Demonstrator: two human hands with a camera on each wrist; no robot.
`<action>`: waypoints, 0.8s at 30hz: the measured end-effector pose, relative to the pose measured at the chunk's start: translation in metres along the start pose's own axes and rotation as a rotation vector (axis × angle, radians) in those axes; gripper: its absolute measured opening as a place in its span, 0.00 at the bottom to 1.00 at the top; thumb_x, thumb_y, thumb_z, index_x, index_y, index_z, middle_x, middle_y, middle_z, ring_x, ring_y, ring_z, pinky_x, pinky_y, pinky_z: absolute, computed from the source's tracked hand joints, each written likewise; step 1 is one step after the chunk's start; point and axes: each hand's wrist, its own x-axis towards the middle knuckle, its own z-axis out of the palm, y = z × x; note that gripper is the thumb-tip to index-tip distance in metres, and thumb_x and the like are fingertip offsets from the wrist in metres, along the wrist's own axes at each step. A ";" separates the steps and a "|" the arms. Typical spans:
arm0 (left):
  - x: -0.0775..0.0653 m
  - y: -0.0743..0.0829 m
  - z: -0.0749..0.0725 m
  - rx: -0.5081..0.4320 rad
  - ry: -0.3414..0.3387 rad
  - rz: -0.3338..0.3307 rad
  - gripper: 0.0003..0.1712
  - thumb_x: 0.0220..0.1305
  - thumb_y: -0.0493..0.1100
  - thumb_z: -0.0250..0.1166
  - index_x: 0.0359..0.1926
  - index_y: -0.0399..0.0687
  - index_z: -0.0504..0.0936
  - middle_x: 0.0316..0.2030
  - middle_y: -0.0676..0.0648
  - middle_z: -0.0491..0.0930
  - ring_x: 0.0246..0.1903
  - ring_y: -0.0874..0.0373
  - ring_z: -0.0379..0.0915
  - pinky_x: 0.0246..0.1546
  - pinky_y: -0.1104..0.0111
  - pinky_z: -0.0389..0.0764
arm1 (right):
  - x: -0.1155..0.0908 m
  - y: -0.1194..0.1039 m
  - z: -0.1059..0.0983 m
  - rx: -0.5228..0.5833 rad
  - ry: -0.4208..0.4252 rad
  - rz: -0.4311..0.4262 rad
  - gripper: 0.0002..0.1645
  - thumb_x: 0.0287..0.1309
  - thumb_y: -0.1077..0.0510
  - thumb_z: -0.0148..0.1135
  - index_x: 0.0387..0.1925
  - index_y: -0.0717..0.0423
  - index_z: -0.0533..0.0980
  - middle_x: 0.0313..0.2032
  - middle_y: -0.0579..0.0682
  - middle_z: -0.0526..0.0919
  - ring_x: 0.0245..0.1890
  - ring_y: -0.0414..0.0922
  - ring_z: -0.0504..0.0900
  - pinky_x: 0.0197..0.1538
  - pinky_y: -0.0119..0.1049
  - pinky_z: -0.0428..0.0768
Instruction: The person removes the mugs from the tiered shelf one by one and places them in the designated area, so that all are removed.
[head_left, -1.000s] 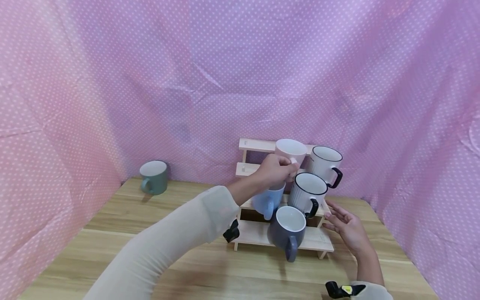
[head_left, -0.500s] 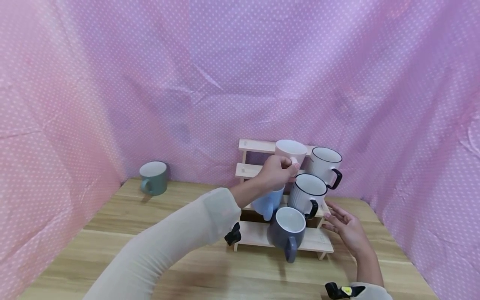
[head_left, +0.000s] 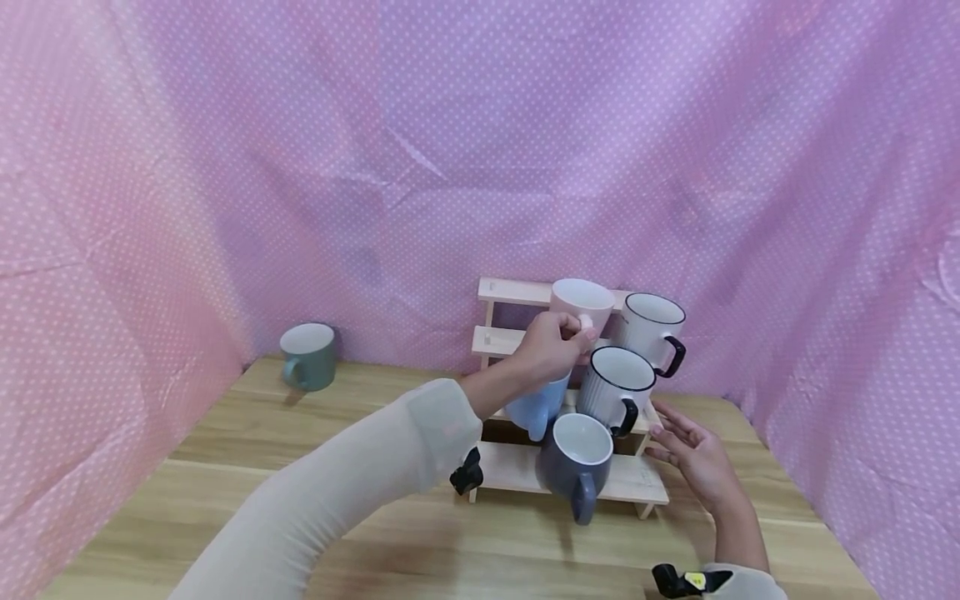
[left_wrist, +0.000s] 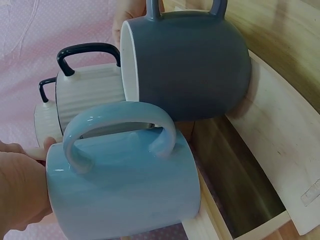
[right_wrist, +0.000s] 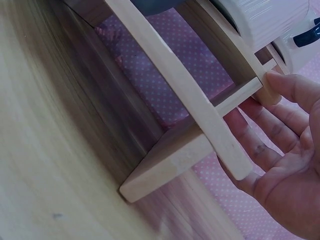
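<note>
My left hand [head_left: 555, 343] pinches the handle of a pale pink mug [head_left: 581, 298], which stands upright at the upper tiers of a light wooden stepped rack [head_left: 510, 292]. Below that wrist is a light blue mug [left_wrist: 125, 185], partly covered by the hand in the head view. My right hand [head_left: 697, 458] holds the rack's right end, with its thumb [right_wrist: 292, 87] on a shelf end and fingers behind the side frame. A ribbed white mug [head_left: 615, 387] with black rim and handle sits near it. A dark grey mug [head_left: 573, 462] rests on the lowest shelf.
Another white mug [head_left: 651, 329] with a black rim and handle stands at the rack's back right. Far left on the wooden table [head_left: 375, 542] is a green mug [head_left: 309, 357]. Pink dotted cloth [head_left: 420, 167] hangs behind and at both sides.
Almost nothing differs. The left wrist has dipped very slightly while the pink mug keeps its place; the right hand stays at the rack's end.
</note>
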 end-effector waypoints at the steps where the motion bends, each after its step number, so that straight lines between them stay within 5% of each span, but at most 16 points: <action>1: 0.000 0.000 0.000 0.000 -0.001 0.000 0.11 0.75 0.45 0.62 0.47 0.40 0.80 0.40 0.46 0.78 0.38 0.56 0.84 0.49 0.63 0.85 | 0.000 0.000 0.000 -0.003 -0.004 -0.001 0.40 0.75 0.57 0.59 0.76 0.69 0.54 0.53 0.32 0.78 0.49 0.36 0.84 0.54 0.42 0.85; 15: 0.001 -0.001 -0.004 -0.051 0.002 0.026 0.09 0.75 0.42 0.63 0.44 0.40 0.80 0.39 0.45 0.79 0.36 0.55 0.83 0.45 0.63 0.86 | 0.001 0.003 -0.001 0.013 -0.013 -0.027 0.38 0.74 0.58 0.60 0.76 0.69 0.57 0.53 0.33 0.79 0.50 0.34 0.84 0.54 0.43 0.85; 24: 0.000 0.007 -0.013 -0.017 0.037 0.143 0.09 0.75 0.41 0.63 0.42 0.38 0.80 0.36 0.46 0.78 0.36 0.57 0.79 0.40 0.68 0.85 | 0.000 0.005 -0.001 -0.002 -0.003 -0.008 0.39 0.74 0.57 0.60 0.76 0.69 0.56 0.52 0.32 0.80 0.50 0.36 0.84 0.54 0.43 0.85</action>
